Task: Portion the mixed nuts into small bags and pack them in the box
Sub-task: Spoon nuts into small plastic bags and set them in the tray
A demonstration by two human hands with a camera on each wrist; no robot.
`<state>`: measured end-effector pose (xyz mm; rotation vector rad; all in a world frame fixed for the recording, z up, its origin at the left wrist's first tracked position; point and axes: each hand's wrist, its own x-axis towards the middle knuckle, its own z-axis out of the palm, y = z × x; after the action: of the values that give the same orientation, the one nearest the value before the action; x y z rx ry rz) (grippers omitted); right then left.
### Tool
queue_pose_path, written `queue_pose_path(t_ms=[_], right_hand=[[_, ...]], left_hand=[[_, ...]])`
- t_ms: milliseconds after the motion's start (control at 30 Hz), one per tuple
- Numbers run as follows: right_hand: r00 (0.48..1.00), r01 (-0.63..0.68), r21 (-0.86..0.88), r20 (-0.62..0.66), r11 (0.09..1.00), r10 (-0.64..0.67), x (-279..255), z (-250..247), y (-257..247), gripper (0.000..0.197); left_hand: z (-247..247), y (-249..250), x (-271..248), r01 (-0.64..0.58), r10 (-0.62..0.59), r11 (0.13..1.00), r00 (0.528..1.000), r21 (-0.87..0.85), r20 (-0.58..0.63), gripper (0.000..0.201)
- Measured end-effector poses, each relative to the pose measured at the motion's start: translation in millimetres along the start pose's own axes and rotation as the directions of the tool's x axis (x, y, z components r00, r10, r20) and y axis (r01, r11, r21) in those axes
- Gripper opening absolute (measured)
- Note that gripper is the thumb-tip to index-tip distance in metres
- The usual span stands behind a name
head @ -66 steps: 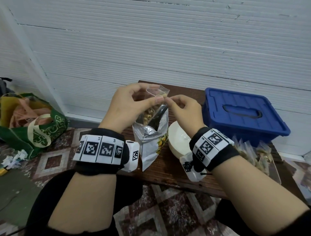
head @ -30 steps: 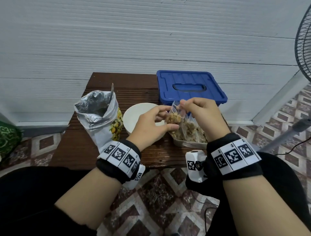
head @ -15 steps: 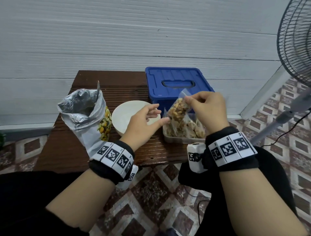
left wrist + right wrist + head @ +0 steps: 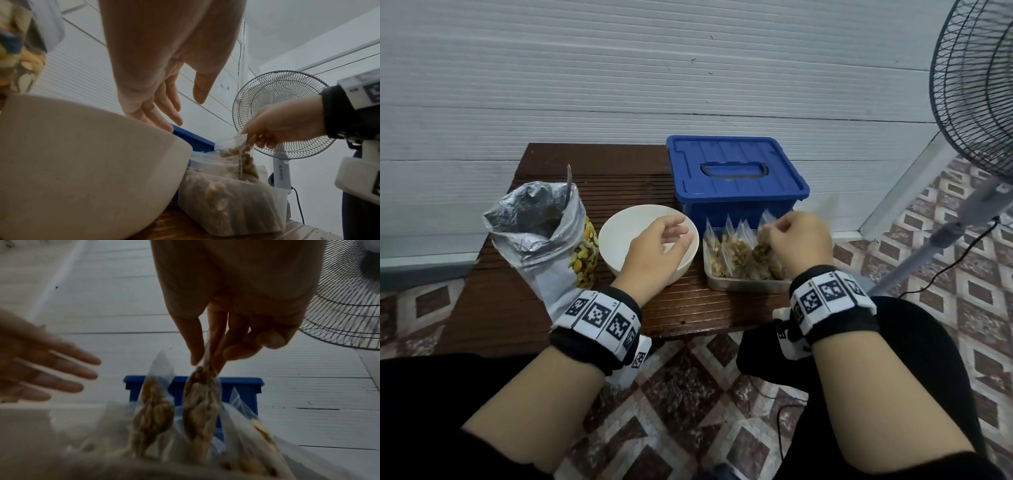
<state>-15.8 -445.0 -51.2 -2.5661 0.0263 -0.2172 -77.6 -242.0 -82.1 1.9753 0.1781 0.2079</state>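
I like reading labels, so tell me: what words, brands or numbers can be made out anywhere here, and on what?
None can be read.
Wrist bands: only black-and-white square code patterns; the tiny digits beside them are too small.
Foil nut bag: pictures of nuts, no legible wording.
Blue box: no writing shows.
Fan: buttons only, unreadable.
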Motion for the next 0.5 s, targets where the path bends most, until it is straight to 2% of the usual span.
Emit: queue_pose_path(t_ms=[67, 167, 267, 400, 500], right_hand=[[0.996, -0.027, 0.009, 0.084, 1.000, 0.026, -2, 8, 2, 0.027], [0.991, -0.061, 0.034, 0.123, 0.998, 0.057, 1, 8, 3, 0.035], [0.988, -0.077, 0.065, 0.142, 0.995, 0.068, 1, 3, 1, 0.053], [0.987, -0.150, 0.245, 0.091, 0.958, 0.131, 1, -2, -4, 0.064], [0.987, -0.152, 0.364, 0.002, 0.919, 0.163, 0, -4, -9, 0.056]], left_hand=[[0, 1, -1, 0.008, -0.008, 1.000, 1.000, -0.002, 0.006, 0.035], [-1, 1, -3, 0.014, -0.014, 1.000, 1.000, -0.004, 0.013, 0.035], [-2, 0, -3, 0.018, -0.018, 1.000, 1.000, 0.005, 0.007, 0.035], [-6, 0, -1, 0.033, -0.032, 0.999, 0.999, 0.010, -0.005, 0.035], [-13, -3, 3, 0.051, -0.050, 0.999, 0.998, 0.015, -0.048, 0.033]])
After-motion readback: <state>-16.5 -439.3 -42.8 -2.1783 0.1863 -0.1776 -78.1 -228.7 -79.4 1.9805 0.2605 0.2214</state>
